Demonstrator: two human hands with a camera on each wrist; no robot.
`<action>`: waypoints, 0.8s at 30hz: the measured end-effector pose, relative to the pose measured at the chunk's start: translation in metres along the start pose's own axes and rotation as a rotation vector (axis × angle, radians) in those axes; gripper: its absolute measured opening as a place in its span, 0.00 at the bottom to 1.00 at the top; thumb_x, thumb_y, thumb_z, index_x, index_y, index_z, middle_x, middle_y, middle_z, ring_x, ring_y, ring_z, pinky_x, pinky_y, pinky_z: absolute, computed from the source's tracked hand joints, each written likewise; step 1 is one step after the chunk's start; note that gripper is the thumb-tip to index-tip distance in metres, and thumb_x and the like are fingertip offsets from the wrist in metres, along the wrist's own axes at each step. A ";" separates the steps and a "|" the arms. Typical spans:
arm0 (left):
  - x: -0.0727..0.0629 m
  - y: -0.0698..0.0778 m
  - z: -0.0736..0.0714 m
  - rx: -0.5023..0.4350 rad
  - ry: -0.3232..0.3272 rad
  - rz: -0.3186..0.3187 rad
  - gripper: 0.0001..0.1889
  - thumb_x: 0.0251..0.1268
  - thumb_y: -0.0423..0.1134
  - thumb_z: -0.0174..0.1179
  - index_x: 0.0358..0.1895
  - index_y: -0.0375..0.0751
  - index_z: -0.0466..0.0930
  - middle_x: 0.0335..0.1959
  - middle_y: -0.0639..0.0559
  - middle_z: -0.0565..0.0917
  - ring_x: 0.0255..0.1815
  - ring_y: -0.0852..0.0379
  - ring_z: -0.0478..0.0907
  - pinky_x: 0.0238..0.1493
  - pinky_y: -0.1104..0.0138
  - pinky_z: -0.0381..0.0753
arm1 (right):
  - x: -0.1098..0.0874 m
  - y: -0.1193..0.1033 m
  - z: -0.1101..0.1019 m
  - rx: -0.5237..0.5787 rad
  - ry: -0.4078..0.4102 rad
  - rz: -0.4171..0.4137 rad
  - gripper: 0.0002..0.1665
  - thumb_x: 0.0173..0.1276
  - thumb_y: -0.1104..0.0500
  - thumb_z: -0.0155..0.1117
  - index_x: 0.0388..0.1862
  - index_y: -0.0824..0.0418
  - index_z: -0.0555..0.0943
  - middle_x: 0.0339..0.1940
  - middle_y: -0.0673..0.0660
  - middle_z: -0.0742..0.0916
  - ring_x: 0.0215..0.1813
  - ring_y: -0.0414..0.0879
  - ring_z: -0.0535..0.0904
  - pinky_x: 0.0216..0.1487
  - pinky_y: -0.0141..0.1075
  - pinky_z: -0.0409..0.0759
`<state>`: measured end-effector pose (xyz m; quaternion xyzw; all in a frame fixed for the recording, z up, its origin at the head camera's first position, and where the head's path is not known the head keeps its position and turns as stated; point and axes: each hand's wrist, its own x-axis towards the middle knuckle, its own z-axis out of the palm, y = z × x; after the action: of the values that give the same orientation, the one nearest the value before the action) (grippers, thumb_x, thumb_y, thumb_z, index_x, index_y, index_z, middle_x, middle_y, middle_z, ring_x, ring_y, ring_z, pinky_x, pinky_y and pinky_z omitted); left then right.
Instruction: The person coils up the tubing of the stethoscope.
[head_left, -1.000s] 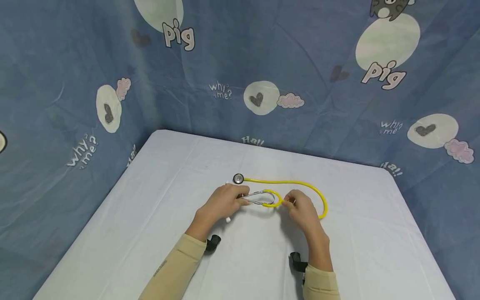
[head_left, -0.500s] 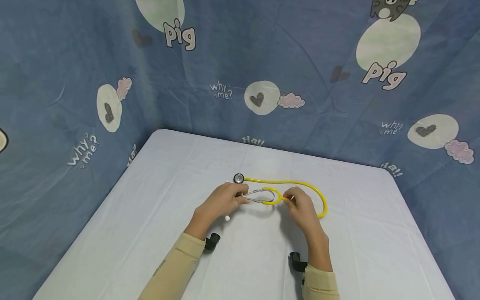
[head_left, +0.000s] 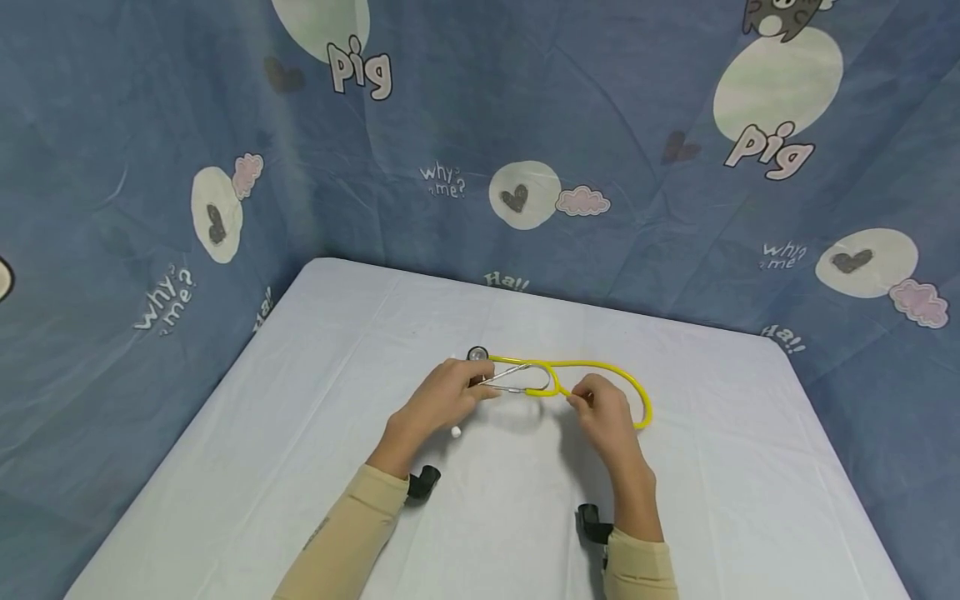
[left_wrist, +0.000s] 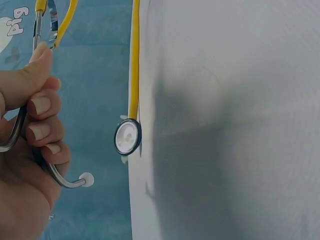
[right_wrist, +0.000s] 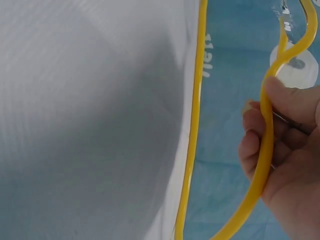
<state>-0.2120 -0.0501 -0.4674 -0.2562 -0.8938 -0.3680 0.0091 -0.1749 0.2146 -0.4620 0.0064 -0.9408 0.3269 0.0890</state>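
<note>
A yellow stethoscope (head_left: 600, 365) spans both hands. My left hand (head_left: 441, 395) grips its metal ear tubes (left_wrist: 64, 181), fingers curled round them and the thumb pressed on top; one white ear tip (left_wrist: 86, 179) sticks out past the fingers. The right hand (head_left: 606, 418) pinches the yellow tubing (right_wrist: 266, 125) between thumb and fingers, just behind where it forks. Between the hands the forked part is held above the cloth and overlaps the far run of tubing in the head view. The round chest piece (left_wrist: 127, 137) lies on the table beyond the left hand.
A white cloth covers the table (head_left: 315, 350). Blue printed fabric (head_left: 420, 108) hangs behind it and along the left side. Black wrist cameras (head_left: 424, 483) sit at both cuffs. The tubing loops round beyond the right hand.
The forked part and ear tubes have risen and tilted towards the far run of tubing, now crossing it in view. Both hands keep their hold; the left has shifted slightly upward in view.
</note>
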 end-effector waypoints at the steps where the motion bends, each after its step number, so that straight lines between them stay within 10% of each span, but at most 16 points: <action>1: 0.000 0.000 0.000 0.003 0.011 0.000 0.17 0.65 0.51 0.64 0.26 0.56 0.65 0.19 0.60 0.63 0.22 0.63 0.62 0.28 0.69 0.62 | 0.001 -0.001 0.001 0.005 -0.008 -0.002 0.03 0.65 0.66 0.68 0.34 0.62 0.81 0.32 0.57 0.85 0.34 0.48 0.77 0.36 0.38 0.76; 10: 0.001 0.005 0.000 -0.002 0.106 0.007 0.14 0.63 0.47 0.67 0.26 0.56 0.70 0.19 0.60 0.67 0.22 0.62 0.64 0.27 0.69 0.63 | -0.001 -0.004 0.003 0.036 -0.012 -0.095 0.11 0.60 0.76 0.58 0.38 0.65 0.82 0.40 0.60 0.86 0.44 0.55 0.83 0.48 0.47 0.82; 24: 0.002 0.009 0.004 0.017 0.167 -0.023 0.16 0.61 0.46 0.69 0.24 0.55 0.70 0.19 0.59 0.69 0.23 0.60 0.66 0.30 0.66 0.64 | -0.004 -0.009 0.008 0.014 -0.070 -0.119 0.09 0.61 0.68 0.67 0.40 0.62 0.88 0.37 0.55 0.90 0.38 0.46 0.82 0.40 0.39 0.80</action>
<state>-0.2087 -0.0417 -0.4640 -0.2141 -0.8959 -0.3806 0.0814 -0.1717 0.2022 -0.4629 0.0744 -0.9390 0.3272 0.0753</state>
